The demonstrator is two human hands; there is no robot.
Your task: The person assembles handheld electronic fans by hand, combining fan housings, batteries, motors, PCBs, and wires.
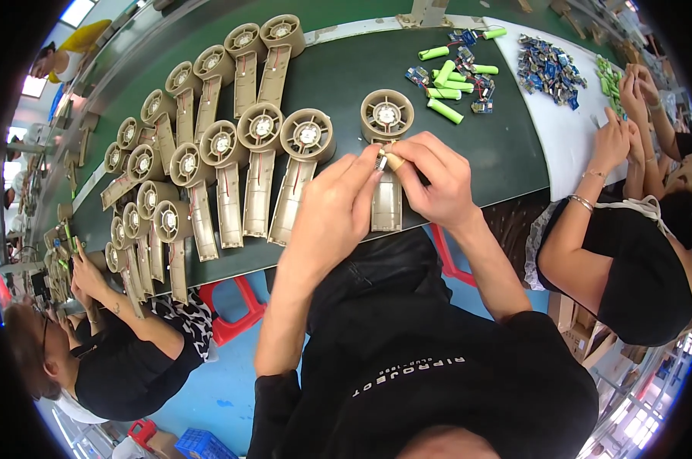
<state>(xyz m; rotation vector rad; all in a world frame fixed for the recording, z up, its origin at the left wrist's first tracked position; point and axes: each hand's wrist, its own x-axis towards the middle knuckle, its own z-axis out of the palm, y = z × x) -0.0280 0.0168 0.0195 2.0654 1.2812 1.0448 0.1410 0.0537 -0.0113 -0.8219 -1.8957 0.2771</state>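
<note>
In front of me a beige handheld-fan housing (386, 205) lies on the green bench, its round fan head (387, 113) pointing away from me and its handle shell toward my body. My left hand (332, 205) and my right hand (438, 174) meet over the neck of this housing. Fingertips of both hands are pinched closed around a small whitish piece (381, 162), too small and covered to name. A beige cover sits on one right fingertip. Behind the fan head, green cylindrical batteries (447, 111) lie loose with small blue circuit boards (417, 76).
Rows of similar fan housings (260, 126) fill the bench to my left. To the right, a white sheet (526, 122) bears a heap of circuit boards (553, 67) and more green batteries (609, 79). Co-workers sit close on both sides; a red stool (235, 314) stands below the bench edge.
</note>
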